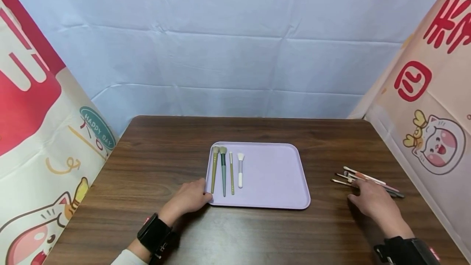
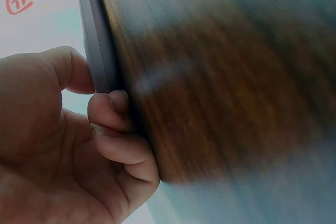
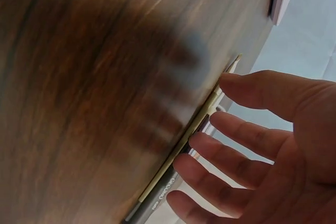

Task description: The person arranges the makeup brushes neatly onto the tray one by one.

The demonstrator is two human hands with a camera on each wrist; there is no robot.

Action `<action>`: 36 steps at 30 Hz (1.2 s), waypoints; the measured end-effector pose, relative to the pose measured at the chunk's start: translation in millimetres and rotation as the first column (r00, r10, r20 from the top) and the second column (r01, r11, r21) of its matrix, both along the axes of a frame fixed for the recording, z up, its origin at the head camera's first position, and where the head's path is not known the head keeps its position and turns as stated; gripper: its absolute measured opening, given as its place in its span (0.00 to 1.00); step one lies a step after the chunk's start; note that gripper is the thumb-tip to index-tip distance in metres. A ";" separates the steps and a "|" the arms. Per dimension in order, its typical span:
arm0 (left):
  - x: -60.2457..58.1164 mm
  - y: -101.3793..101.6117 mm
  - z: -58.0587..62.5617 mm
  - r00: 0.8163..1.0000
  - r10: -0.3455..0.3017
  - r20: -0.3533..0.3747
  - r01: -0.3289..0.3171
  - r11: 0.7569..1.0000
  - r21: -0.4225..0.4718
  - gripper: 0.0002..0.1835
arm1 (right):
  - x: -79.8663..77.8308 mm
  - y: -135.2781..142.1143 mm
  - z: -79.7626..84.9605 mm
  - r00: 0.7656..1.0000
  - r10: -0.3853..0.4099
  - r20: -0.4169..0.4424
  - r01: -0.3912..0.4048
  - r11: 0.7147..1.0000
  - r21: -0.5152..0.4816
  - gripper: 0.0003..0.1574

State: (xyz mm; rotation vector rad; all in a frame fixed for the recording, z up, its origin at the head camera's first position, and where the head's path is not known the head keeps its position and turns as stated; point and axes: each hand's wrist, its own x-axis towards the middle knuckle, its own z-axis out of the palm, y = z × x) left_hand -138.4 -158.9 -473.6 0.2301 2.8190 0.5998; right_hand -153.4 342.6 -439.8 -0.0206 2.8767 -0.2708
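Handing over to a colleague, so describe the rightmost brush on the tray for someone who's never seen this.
On the brown table lies a lilac tray. In its left half, the rightmost brush ends a row of four. Shorter, with white bristles and a pale handle, it stands out from three green or olive brushes.

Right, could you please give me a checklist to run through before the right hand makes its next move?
1. Lilac tray steadied: ok, the left hand holds its near-left corner.
2. Four makeup brushes on the tray neatly laid: ok, side by side, heads toward the far edge.
3. Right hand at the loose makeup brushes: ok.
4. One brush gripped: not ok, the fingers are not closed round any.
5. Loose brushes separated: not ok, bunched together.
6. Loose brush count: cannot tell, the hand covers part.
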 end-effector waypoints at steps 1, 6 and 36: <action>0.0 0.1 0.4 1.000 -0.002 -0.003 0.002 1.000 -0.001 0.14 | 0.1 0.4 -0.5 1.000 0.001 -0.006 -0.001 1.000 0.000 0.33; -0.1 0.1 0.9 1.000 -0.006 -0.005 0.006 1.000 0.003 0.14 | -0.1 2.6 -3.1 0.999 0.017 -0.042 -0.017 1.000 0.005 0.30; -0.6 0.3 0.0 1.000 -0.008 -0.016 0.008 1.000 -0.013 0.14 | -15.2 13.6 -2.3 1.000 0.008 0.008 -0.008 1.000 0.019 0.06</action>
